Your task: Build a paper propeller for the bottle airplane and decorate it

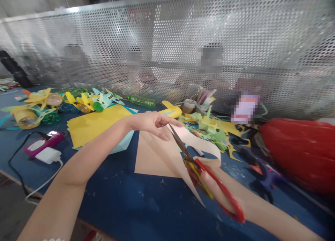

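1. Blue table [117, 199] carries peach paper [154, 155] mid-surface; cutting well likely needs it taut.
2. Scissors [190, 157], at the paper's right, slant lengthwise, tips toward the far edge and leftward, handles toward the near right corner.
3. Right hand [213, 185] grips the handles; left hand [148, 123] touches the paper, pinch unclear, fingertips best kept clear.

Scissors [192, 159] and a pale paper sheet [157, 157] share a long blue worktable [117, 202] with bottle-bodied model planes [104, 99], yellow paper [89, 125], heaped offcuts [214, 131] and a purple power strip [36, 146] in what appears to be a craft workshop, where blurred figures [134, 64] show through a perforated metal screen [170, 31] below a bare grey wall [39, 0]
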Tool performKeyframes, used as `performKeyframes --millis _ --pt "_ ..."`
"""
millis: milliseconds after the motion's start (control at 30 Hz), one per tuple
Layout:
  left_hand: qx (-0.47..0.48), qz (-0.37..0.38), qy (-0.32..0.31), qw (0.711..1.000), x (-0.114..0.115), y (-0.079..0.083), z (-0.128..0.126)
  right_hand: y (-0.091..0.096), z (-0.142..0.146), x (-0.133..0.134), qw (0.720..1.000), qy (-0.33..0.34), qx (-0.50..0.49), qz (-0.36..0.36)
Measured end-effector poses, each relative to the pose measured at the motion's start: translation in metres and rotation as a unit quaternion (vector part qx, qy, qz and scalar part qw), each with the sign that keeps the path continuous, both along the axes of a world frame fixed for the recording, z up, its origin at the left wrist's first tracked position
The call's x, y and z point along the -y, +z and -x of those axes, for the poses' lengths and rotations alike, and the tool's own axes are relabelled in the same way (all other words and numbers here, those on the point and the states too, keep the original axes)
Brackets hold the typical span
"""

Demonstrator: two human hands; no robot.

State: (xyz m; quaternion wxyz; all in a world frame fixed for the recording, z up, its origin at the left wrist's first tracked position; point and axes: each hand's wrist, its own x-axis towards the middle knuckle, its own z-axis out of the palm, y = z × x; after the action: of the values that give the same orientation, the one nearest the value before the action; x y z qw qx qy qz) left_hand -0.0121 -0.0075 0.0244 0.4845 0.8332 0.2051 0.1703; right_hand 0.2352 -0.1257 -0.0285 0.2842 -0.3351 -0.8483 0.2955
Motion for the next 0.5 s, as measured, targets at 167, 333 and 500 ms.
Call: performKeyframes --millis 167,333,500 --pt "-0.002 0.005 0.009 1.0 0.0039 0.0032 0.0003 0.0108 0.0028 0.0032 1.0 0.008 0.007 0.015" --pt "-0.003 0.011 0.009 1.0 0.008 0.0063 -0.0011 0.0116 0.0024 0.0036 1.0 0.011 0.015 0.021" --pt "-0.009 0.024 0.009 1.0 0.0105 0.0056 -0.0041 0.0029 0.0026 0.0002 0.999 0.008 0.019 0.026"
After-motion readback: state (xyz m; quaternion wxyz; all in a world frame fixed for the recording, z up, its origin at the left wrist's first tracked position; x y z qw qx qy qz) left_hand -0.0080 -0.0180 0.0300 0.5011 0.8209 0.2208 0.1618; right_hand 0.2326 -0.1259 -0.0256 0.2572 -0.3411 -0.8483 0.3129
